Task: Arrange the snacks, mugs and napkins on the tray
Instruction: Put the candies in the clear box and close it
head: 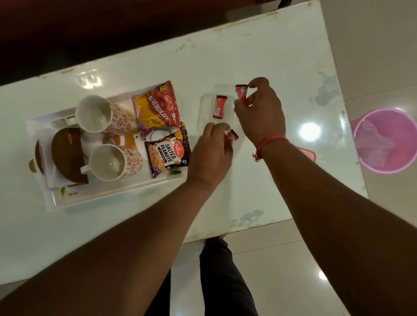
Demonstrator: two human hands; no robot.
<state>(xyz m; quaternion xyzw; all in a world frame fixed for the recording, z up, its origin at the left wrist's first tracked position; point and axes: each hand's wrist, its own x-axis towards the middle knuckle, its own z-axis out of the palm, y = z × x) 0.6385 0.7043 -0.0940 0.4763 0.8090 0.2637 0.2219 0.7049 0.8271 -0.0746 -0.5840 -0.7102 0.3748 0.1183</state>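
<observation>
A white tray point(114, 195) on the table's left holds two floral mugs point(98, 114) point(112, 162) lying on their sides, a red-yellow sev packet point(159, 109), a salted peanuts packet point(168, 152), brown coasters point(68, 154) and white napkins point(56, 180). To the right lies a small clear dish point(206, 107) with one red sachet point(218, 106) in it. My left hand point(210, 155) pinches a red sachet point(233, 135) at the dish's near edge. Just above the dish's far right corner, my right hand point(261, 109) grips another red sachet point(241, 92).
The white table point(272, 63) ends close to my legs at the front and has a worn right edge. A pink bin point(388, 139) with a plastic liner stands on the floor to the right. A dark sofa runs along the far side.
</observation>
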